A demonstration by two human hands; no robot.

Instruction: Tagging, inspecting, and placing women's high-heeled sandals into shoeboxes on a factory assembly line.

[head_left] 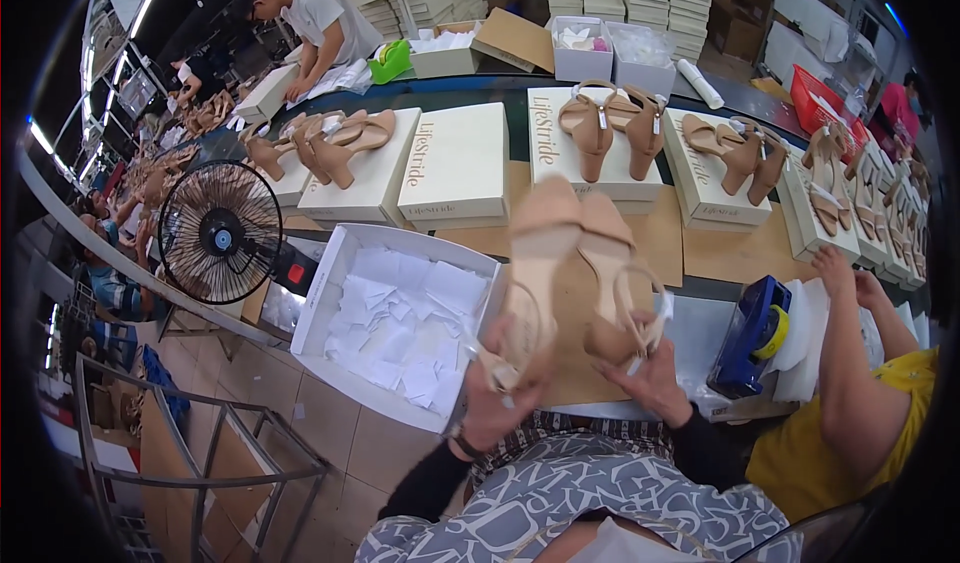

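I hold a pair of tan heeled sandals side by side, toes pointing away from me. My left hand is closed around the heel end of the left sandal. Around the heel and ankle strap of the right sandal, my right hand is closed too. Both sandals hang above the brown cardboard on the bench, slightly blurred at the toes. Left of my left hand stands an open white box with torn white paper pieces inside.
Lidded cream shoeboxes line the bench, most carrying tan sandals. A black fan stands left. A blue tape dispenser sits right, near a co-worker's arm in yellow. Another person works at the far left.
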